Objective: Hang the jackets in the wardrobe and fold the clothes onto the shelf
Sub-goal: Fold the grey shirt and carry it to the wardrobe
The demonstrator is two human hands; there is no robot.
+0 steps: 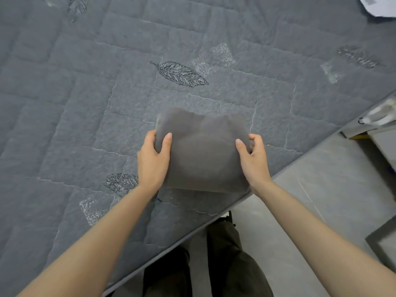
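A folded grey garment [202, 153] is being held between both hands, in front of the person and over the near edge of the bed [85, 103]. Its left side is being gripped by the left hand [152, 161]: the thumb is being laid across the top face, while the fingers [150, 137] are being curled round the edge and under the cloth. Its right side is being gripped in the same way by the right hand [255, 159], thumb on top and the rest wrapped round the side. The cloth is being kept roughly flat, as a thick square bundle with a wavy far edge; whether its underside is touching the cover cannot be told.

The bed is being covered by a grey quilted spread stitched in blocks, and an embroidered leaf [180, 73] is being shown just beyond the garment. Pale grey floor [321, 185] is being seen to the right of the bed's edge. Dark trousers [225, 254] are being worn by the person, below the forearms. A white thing [379, 5], too blurred to name, is being cut off by the top right corner.
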